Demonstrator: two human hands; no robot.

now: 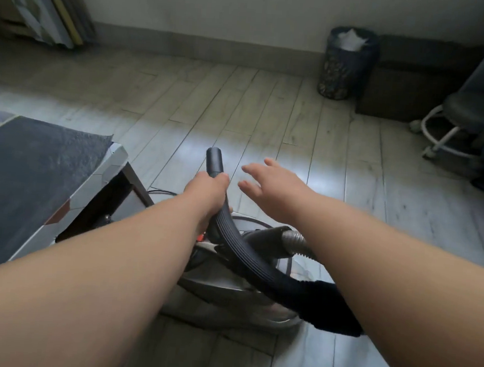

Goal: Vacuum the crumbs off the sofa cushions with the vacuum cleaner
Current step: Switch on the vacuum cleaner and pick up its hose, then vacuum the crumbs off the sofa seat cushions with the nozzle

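left hand (209, 191) grips curved ribbed black handle tube (231, 234) | right hand (266, 189) hovers, fingers spread, holding nothing | grey canister vacuum cleaner (226, 295) on plank floor (241, 102) beside dark textured mat (30, 166)

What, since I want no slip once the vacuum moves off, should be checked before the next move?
1. Left hand grips the curved black ribbed vacuum handle: ok.
2. Right hand on the handle too: not ok, open and touching nothing.
3. Grey canister vacuum body sits on the pale wooden plank floor: ok.
4. Attachment on the dark grey tube end: not ok, none visible.
5. Power on: cannot tell.
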